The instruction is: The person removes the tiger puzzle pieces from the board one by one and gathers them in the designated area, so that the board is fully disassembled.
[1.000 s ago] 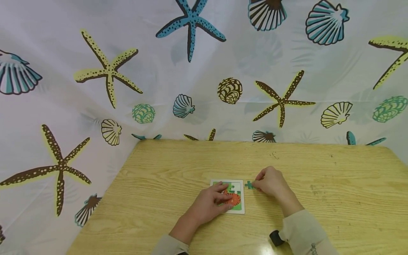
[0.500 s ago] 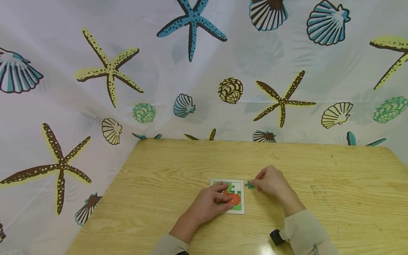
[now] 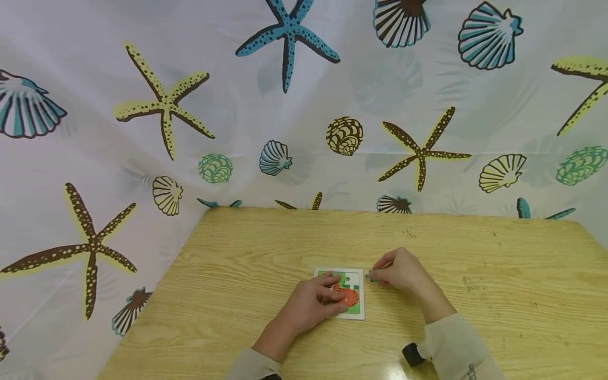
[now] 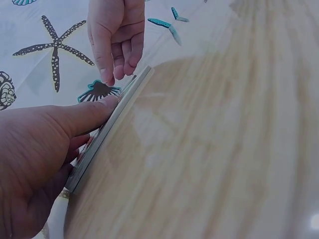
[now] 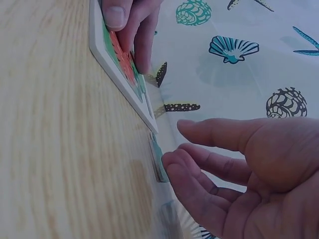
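A small framed jigsaw puzzle (image 3: 362, 306) lies flat on the wooden table, with an orange striped picture on green. White backing (image 3: 352, 278) shows in its top right part. My left hand (image 3: 313, 305) rests on the puzzle, fingers spread over its left side and hiding part of the picture. Right of the frame lies a green puzzle piece (image 3: 371, 276), largely covered by my right hand (image 3: 400, 270). In the right wrist view, the right fingertips (image 5: 174, 162) meet the green piece's edge, while the thumb stays apart from it.
The wooden table (image 3: 256, 243) runs back to a white curtain (image 3: 304, 116) printed with starfish and shells. A black cylindrical object (image 3: 412, 354) sits beside the right sleeve (image 3: 458, 343).
The right fingers have slid slightly left over the green piece, so less of it shows. My left hand stays in place on the puzzle.
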A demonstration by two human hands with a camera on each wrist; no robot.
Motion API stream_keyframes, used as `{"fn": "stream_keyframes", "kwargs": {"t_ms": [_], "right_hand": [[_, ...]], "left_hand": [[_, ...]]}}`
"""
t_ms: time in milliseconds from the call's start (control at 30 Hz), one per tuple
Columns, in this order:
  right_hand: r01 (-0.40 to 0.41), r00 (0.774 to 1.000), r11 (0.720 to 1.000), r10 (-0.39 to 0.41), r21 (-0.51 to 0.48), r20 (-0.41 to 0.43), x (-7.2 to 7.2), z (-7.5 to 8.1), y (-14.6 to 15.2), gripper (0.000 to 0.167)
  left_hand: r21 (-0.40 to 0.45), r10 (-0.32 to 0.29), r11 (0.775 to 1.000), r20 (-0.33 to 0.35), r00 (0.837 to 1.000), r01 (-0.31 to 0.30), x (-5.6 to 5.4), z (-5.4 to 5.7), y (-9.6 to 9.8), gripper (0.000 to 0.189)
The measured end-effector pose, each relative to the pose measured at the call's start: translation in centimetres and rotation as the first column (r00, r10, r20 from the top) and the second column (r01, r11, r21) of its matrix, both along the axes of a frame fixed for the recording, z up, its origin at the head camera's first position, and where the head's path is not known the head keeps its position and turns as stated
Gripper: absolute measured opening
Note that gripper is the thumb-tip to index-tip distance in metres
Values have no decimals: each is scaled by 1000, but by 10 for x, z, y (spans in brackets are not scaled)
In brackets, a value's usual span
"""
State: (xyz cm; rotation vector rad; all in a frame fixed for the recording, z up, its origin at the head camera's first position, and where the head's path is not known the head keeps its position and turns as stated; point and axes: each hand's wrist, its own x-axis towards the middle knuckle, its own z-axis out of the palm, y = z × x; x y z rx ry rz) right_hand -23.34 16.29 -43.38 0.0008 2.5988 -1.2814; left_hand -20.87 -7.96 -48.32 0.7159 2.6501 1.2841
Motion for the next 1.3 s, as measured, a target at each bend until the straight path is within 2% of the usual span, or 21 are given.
{"fn": "stream_keyframes", "kwargs": {"t_ms": [233,467,733,1100,1300], "right_hand": [[-76,997,995,76,-60,11,1,-1,-1,16],[-156,988,985,156,-79,-2,1,-7,-3,12],[-255,966,959,258,-126,11,1,-10,-6,17],[-309,950,945,312,-109,11,0,-13,-10,18],[-332,943,939,334,-84,5,-2,-12,-10,15]], "left_hand": [[20,-9,1000,-10,1000,10,-1,-1,1,30],[11,6,1000,7,1000,-6,0,-1,2,27],[12,7,1000,-6,1000,-7,1,-2,1,26],[7,-1,1000,-41,999,1,-1,-4,-2,26],[9,12,1000,-16,1000,-12,-2,-3,-1,24]]}}
